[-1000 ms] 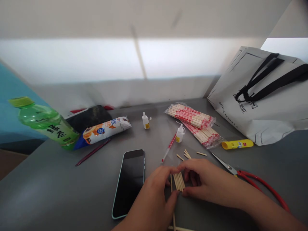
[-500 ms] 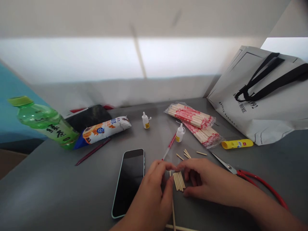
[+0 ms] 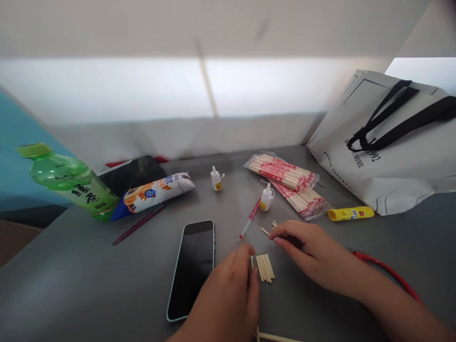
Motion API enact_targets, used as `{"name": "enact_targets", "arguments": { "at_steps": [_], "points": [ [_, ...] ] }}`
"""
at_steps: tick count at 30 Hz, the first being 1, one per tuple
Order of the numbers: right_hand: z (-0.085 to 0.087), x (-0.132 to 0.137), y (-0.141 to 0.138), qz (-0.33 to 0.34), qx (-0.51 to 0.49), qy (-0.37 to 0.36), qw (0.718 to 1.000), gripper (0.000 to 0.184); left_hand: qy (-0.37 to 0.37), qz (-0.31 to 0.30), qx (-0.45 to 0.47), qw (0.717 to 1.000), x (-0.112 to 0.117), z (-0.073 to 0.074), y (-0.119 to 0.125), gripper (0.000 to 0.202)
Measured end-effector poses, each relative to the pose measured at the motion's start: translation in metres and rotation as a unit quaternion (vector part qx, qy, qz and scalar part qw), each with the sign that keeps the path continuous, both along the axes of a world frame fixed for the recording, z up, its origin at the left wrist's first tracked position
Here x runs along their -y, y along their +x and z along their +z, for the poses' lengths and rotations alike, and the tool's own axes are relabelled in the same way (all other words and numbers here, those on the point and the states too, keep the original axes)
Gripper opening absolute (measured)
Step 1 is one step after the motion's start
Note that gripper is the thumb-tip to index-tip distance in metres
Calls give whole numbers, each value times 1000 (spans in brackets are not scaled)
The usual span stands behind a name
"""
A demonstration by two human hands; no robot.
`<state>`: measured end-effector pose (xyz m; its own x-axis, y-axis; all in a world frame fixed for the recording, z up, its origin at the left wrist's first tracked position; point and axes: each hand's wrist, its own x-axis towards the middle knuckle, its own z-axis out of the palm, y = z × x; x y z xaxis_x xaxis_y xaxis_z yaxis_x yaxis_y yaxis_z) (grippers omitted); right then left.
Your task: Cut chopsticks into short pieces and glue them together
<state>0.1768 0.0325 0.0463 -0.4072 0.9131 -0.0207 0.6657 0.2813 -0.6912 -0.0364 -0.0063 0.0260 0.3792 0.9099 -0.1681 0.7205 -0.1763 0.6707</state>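
Observation:
My left hand [image 3: 231, 289] is closed around a long thin wooden stick [image 3: 252, 262], whose tip shows past my fingers; most of it is hidden under the hand. Beside it, several short cut wooden sticks [image 3: 265, 268] lie side by side in a neat row on the grey table [image 3: 135, 285]. My right hand [image 3: 309, 251] is further back and to the right. Its thumb and forefinger pinch at the end of a loose short wooden stick [image 3: 265, 231]. The ends of other short sticks [image 3: 274, 224] show just behind these fingers.
A phone [image 3: 190, 270] lies left of my hands. Behind stand two small glue bottles [image 3: 266, 197], with a red-tipped pen [image 3: 250, 218] and packs of sticks [image 3: 281, 170]. Rightward are a yellow tube [image 3: 351, 213], red scissor handles [image 3: 388, 273] and a bag [image 3: 384, 142]. A green bottle [image 3: 67, 178] stands left.
My right hand has left the row of short sticks and moved back to the loose ones, covering the scissor blades. My left hand has shifted slightly down from the row.

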Motion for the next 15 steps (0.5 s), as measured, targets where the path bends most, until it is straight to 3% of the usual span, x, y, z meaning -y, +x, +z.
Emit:
{"name": "enact_targets", "arguments": {
  "at_steps": [4, 7, 9, 15],
  "points": [
    [1, 5, 6, 32, 49, -39, 998, 9, -1, 2, 4, 1000, -1, -2, 1, 23],
    [5, 14, 9, 71, 99, -156, 980, 24, -6, 8, 8, 1000, -1, -3, 1, 26],
    [8, 21, 7, 112, 141, -212, 961, 22, -11, 8, 3, 1000, -1, -3, 2, 27],
    [9, 32, -4, 142, 212, -211, 944, 18, -22, 16, -19, 999, -2, -2, 3, 27]
  ]
}}
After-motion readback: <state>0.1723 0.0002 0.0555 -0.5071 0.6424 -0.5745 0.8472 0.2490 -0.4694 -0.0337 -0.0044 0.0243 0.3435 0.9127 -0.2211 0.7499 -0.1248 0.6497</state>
